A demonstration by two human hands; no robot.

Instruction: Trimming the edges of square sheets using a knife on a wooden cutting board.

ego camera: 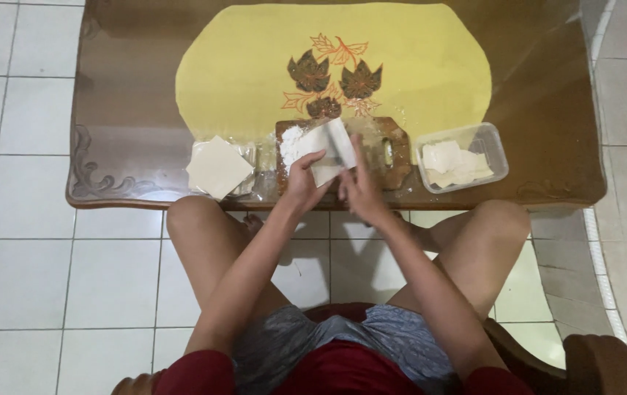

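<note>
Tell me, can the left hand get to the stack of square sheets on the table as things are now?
Probably yes. The stack of square sheets lies uncovered beside the left hand, but that hand holds a wrapper now.
</note>
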